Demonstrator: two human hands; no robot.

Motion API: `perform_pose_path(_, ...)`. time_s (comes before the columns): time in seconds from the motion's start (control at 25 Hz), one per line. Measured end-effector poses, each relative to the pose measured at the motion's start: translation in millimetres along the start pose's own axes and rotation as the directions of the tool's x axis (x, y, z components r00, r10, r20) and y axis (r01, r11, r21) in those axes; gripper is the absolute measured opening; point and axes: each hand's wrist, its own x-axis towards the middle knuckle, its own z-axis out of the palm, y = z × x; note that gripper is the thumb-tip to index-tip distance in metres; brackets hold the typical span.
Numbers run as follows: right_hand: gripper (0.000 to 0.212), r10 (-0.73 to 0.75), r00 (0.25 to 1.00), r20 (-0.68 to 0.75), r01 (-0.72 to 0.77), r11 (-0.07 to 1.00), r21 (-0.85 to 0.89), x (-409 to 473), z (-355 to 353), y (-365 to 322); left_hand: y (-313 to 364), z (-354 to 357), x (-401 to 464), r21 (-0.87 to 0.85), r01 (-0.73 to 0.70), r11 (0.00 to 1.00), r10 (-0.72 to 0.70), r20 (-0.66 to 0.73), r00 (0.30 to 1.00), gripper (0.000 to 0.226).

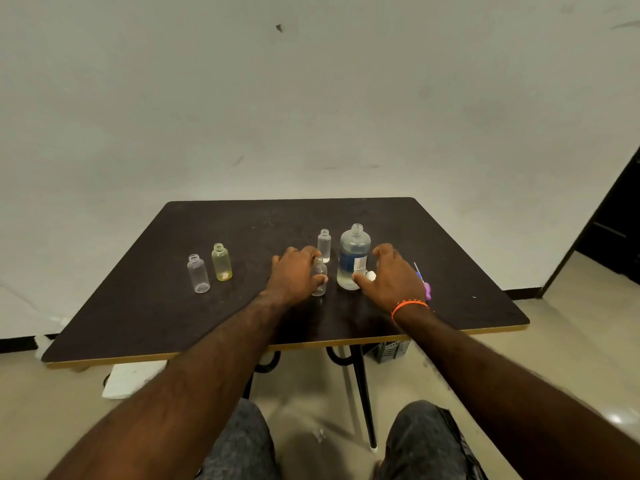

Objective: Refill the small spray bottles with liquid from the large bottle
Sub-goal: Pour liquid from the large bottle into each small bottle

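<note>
On the dark table [214, 317] stands the large clear bottle [354, 252], uncapped, with a blue and white label and liquid low inside. My right hand [393, 278] curves beside its right side, thumb at its base, fingers apart from it; a small white cap [371, 275] lies under the palm. My left hand [294, 275] grips a small clear bottle [320, 271] just left of the large one. Another small open bottle [324, 244] stands behind it. At the left stand a clear small bottle [198, 274] and a yellowish one [221, 262], both open.
A purple spray head with a thin tube [428, 289] lies right of my right hand. A grey basket [391, 351] sits under the table's front edge, and white cloth [131, 379] lies on the floor at the left. A dark doorway [616, 237] is at the right.
</note>
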Motion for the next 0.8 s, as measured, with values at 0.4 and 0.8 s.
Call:
perform_pose_path(0.4,0.082,0.051,0.993,0.106,-0.095,0.875,0.475,39,15,-13,-15,-5,2,-0.128,0.061,0.990,-0.055,0.050,0.997,0.042)
perform_pose_path(0.8,0.075,-0.184,0.982,0.035,0.156,0.906,0.393,32,13,-18,-29,-8,6,-0.110,0.050,0.993,-0.049,0.015,0.999,0.041)
